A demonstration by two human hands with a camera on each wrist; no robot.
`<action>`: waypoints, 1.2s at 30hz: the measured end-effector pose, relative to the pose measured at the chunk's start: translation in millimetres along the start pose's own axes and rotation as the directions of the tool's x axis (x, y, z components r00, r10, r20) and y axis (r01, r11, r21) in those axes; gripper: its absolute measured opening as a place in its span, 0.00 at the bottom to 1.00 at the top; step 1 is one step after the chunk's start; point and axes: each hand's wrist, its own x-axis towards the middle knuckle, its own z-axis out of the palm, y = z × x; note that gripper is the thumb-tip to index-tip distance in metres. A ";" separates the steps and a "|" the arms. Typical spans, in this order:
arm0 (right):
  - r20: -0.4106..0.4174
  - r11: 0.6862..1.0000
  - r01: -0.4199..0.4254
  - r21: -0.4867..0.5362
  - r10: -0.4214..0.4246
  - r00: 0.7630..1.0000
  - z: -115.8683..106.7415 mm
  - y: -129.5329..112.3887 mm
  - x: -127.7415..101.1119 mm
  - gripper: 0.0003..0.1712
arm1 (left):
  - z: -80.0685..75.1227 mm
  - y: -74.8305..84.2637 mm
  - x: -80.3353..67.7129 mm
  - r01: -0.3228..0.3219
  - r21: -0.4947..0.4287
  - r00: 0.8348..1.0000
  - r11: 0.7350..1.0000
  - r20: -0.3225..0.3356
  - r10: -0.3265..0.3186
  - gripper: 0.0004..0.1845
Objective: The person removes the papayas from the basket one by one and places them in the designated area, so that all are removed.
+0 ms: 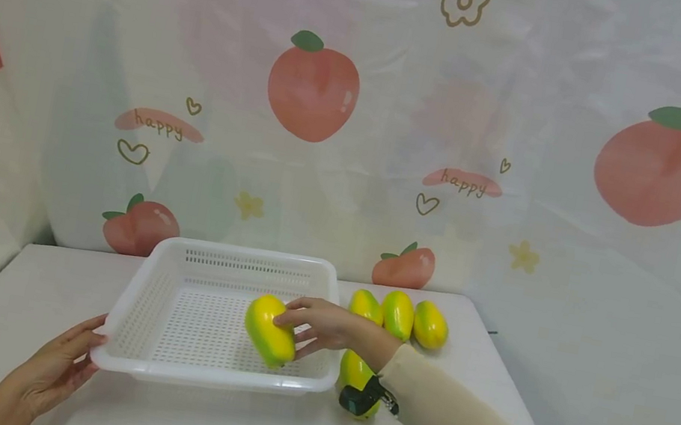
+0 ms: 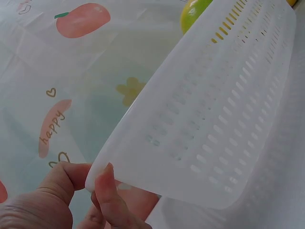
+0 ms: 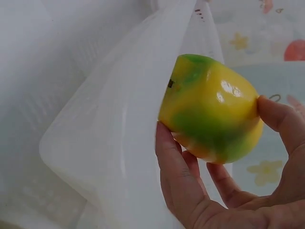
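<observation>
A white worktop [image 1: 207,424] stands against a draped backdrop cloth [image 1: 534,125] printed with peaches, small flowers and the word "happy"; the cloth hangs behind and wraps both sides, closing the worktop in at the back. A white perforated plastic basket [image 1: 163,288] sits near the middle, its far rim close to the cloth. The left hand [image 1: 55,367] pinches the basket's near-left corner, thumb and fingers curled on the rim. The right hand [image 1: 327,326] reaches over the basket's right wall and grips a yellow-green mango [image 1: 270,329], which sits inside the basket toward its right side. Three more mangoes [image 1: 399,315] lie in a row just right of the basket, and a fifth mango [image 1: 356,375] lies nearer, partly hidden under the right forearm. Bare worktop lies in front of the basket and to its left.
</observation>
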 end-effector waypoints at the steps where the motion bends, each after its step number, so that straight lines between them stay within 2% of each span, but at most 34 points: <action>1: -0.002 1.000 0.001 -0.004 -0.001 1.000 -1.2 -0.2 -1.4 0.34 | 0.3 -0.2 0.0 -0.002 0.005 1.000 1.000 -0.004 0.002 0.22; 10: -0.003 1.000 0.006 -0.029 -0.006 1.000 -15.0 -2.3 -13.9 0.35 | 1.5 -1.0 1.3 0.005 0.006 1.000 1.000 -0.013 -0.005 0.22; 17: -0.026 0.998 -0.017 -0.059 0.016 1.000 -22.0 -6.6 -32.2 0.36 | 2.4 -2.4 3.2 -0.003 -0.003 1.000 1.000 0.016 0.003 0.21; 28: 0.002 1.000 -0.006 -0.026 0.006 1.000 -41.7 -4.5 -51.5 0.34 | 0.7 0.1 3.1 0.014 -0.008 1.000 1.000 -0.006 -0.014 0.20; 36: -0.034 0.999 -0.038 0.011 0.038 0.999 -54.2 0.4 -59.4 0.36 | -2.1 -0.6 2.6 0.028 -0.014 0.999 1.000 -0.018 -0.028 0.21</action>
